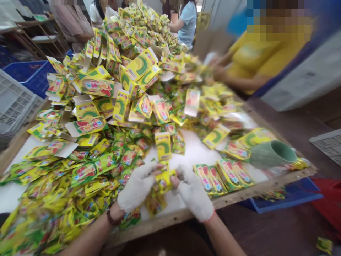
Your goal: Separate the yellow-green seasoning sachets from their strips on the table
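Note:
Both my hands wear white gloves that leave the fingertips bare. Between them, over the front of the table, is a small yellow candy packet [165, 180]. My left hand [140, 185] pinches its left side, and my right hand [193, 192] grips its right side. Other yellow packets [155, 203] lie just below, blurred. A yellow and green box [163, 146] lies right behind my hands. To the right of my right hand, filled boxes [222, 176] with a watermelon print lie in a neat row. Loose green and yellow packets [93, 170] spread out beside my left hand.
A tall heap of open boxes [128, 78] and packets covers the table's middle and back. A green tube [273, 154] lies at the right edge. Blue crates [287, 195] stand below right and at left. A co-worker in yellow [255, 57] works at the right side; others stand behind.

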`<state>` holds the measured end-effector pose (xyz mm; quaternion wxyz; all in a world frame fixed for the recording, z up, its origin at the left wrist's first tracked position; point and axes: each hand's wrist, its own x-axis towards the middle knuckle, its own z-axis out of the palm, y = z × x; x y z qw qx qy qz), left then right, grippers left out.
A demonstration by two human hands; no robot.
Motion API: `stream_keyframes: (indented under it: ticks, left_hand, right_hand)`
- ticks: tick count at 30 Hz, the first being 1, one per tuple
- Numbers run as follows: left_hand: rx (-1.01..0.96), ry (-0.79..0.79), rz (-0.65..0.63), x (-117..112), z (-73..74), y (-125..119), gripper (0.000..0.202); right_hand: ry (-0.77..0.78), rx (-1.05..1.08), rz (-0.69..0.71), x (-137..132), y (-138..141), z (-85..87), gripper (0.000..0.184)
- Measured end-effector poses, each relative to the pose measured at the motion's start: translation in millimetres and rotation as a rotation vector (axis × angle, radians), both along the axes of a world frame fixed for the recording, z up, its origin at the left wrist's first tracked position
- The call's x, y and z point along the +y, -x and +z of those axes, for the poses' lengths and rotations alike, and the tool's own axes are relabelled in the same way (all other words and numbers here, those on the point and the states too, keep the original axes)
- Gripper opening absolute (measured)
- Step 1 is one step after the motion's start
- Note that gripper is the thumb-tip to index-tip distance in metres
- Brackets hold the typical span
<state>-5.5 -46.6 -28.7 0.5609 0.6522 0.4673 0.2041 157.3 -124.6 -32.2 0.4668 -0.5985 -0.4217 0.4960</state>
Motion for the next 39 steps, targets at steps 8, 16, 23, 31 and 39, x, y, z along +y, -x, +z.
stream_keyframes:
  ticks: [8, 16, 23, 31, 39]
  left_hand:
    - [-0.247, 0.286, 0.321, -39.0, 6.2, -28.3, 0.051]
    - [0.01, -0.065, 0.358, -52.5, 11.5, -54.0, 0.037]
    - [-0.026, -0.064, 0.476, -36.7, 22.5, -65.4, 0.041]
    - [0.226, -0.372, 0.431, 32.8, -5.7, -79.2, 0.024]
    - [0.736, -0.858, 0.075, -18.9, 16.4, -8.0, 0.008]
  right_hand:
    - [-0.075, -0.182, -0.228, -8.5, -4.6, -17.9, 0.014]
    - [-0.082, 0.114, -0.085, -3.3, -25.1, -6.7, 0.022]
    - [-0.092, 0.479, 0.04, 3.6, -33.7, -2.6, 0.023]
    - [-0.18, 0.364, -0.068, -8.5, -26.0, -17.2, 0.017]
    - [-0.254, 0.274, -0.181, -7.7, -25.0, -14.2, 0.027]
